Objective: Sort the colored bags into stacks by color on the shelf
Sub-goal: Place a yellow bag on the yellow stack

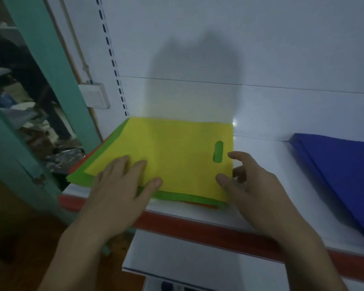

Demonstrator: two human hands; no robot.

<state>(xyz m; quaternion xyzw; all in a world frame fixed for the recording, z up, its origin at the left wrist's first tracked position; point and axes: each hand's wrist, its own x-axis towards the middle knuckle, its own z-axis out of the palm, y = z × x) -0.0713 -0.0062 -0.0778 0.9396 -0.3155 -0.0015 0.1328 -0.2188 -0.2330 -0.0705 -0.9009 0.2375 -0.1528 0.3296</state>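
A yellow bag [176, 148] with an oval handle hole lies flat on top of a mixed pile at the left of the white shelf [265, 164]. Green bags [82, 175] stick out beneath it, and an orange-red bag [82, 162] peeks out under those. My left hand [118, 192] rests flat on the yellow bag's near left part, fingers spread. At the bag's near right corner is my right hand [252, 185], thumb on top and fingers curled past the edge; whether it pinches the bag is unclear. A stack of blue bags [340, 171] lies at the right.
The shelf has a red front strip [197, 227] and a white back panel with a slotted upright [113, 64]. A teal frame [50, 59] and a cluttered room stand at the left. A lower white shelf [176, 259] shows below.
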